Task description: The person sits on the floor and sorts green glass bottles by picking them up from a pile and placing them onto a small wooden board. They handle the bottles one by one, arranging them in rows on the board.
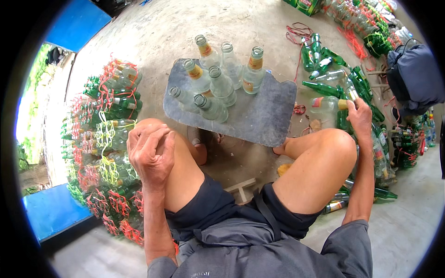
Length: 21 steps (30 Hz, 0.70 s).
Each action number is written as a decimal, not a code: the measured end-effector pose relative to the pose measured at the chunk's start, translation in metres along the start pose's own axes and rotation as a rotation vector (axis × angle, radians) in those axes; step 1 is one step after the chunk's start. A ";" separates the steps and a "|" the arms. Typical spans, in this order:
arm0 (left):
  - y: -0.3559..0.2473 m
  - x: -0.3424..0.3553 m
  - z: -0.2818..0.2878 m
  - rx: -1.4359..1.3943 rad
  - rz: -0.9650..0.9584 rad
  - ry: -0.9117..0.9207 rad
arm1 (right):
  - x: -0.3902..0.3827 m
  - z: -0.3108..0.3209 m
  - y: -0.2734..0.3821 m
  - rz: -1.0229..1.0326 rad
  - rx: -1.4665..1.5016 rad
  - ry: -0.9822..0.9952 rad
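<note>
My right hand (360, 116) reaches out to the right, its fingers closed at the gold-wrapped neck of a clear glass bottle (325, 104) that lies on its side. Green glass bottles (324, 88) lie loosely around it. Over my left knee, my left hand (152, 150) is loosely curled, and nothing shows in its fingers. Between my knees and slightly ahead, a dark, worn board (264, 113) carries several upright clear glass bottles (223, 88). Some of them have gold-and-orange neck labels, such as the bottle (253, 72) at the right of the group.
At my left stands a tall stack of bottles (116, 132) tied with red and yellow-green plastic string. More bundled bottles (345, 18) line the far right. Loose red string (299, 30) lies on the concrete floor (153, 28). A dark bag-like bundle (417, 76) is beyond my right hand.
</note>
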<state>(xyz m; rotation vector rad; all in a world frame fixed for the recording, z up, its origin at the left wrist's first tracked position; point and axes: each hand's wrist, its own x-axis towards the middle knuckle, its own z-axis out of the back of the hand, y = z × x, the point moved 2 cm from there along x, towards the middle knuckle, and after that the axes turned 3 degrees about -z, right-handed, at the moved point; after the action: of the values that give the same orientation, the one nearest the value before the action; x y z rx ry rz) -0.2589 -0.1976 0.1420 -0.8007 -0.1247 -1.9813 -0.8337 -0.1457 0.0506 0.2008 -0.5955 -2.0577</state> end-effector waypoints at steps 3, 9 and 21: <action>0.002 -0.002 0.001 0.006 0.003 -0.010 | -0.001 0.027 0.037 0.147 -0.077 -0.065; 0.003 -0.004 0.002 -0.019 0.009 -0.024 | -0.017 0.066 0.130 0.248 -0.012 -0.011; 0.006 -0.007 0.010 -0.019 0.036 0.016 | -0.036 0.018 0.241 0.534 0.074 0.208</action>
<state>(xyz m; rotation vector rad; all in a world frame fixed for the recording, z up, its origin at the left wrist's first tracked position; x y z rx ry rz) -0.2467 -0.1920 0.1442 -0.7944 -0.0818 -1.9575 -0.6385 -0.2130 0.1807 0.2638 -0.5283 -1.4798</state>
